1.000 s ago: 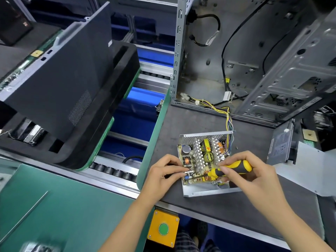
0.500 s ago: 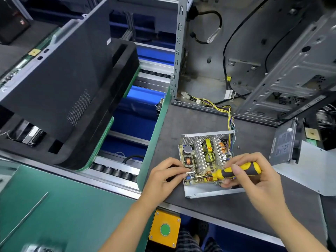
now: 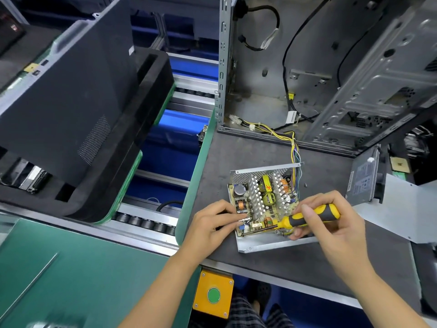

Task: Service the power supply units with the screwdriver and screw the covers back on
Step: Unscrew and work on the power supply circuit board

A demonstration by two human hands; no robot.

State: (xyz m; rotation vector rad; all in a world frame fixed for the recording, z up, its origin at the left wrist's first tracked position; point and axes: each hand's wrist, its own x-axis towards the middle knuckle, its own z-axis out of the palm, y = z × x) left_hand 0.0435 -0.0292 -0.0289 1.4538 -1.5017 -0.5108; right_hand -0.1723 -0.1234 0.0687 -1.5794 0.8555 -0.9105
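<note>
Yellow-and-black rubbery handle of the screwdriver [image 3: 309,216] sits in the right hand [image 3: 331,223]: thumb on top, index + other fingers curled round it, tight grip, shaft angled left and low w/ tip reaching the near-left corner of the circuit board. Left hand [image 3: 210,226] rests at the left edge of the open power supply unit [image 3: 264,204], fingers bent narrow, tips touching small parts by the board's near-left corner; can't tell if anything is pinched between them. PSU is a shallow sheet-metal tray, perforated back wall, no cover, lying flat on the dark grey matte bench mat [image 3: 236,152] near its front edge. Inside: finned aluminium heatsinks, copper coils, yellow-taped transformers, a cylindrical capacitor. Yellow/black/blue wire bundle [image 3: 294,147] runs from it up into the bare steel PC case [image 3: 354,74] standing open behind. A small dark screw [image 3: 305,185] lies on the mat just right of the PSU. Grey metal cover [image 3: 364,178] stands on edge further right. Yellow box w/ green button [image 3: 213,295] hangs below the bench front. Black foam tray [image 3: 132,147] holds a dark panel at left.
</note>
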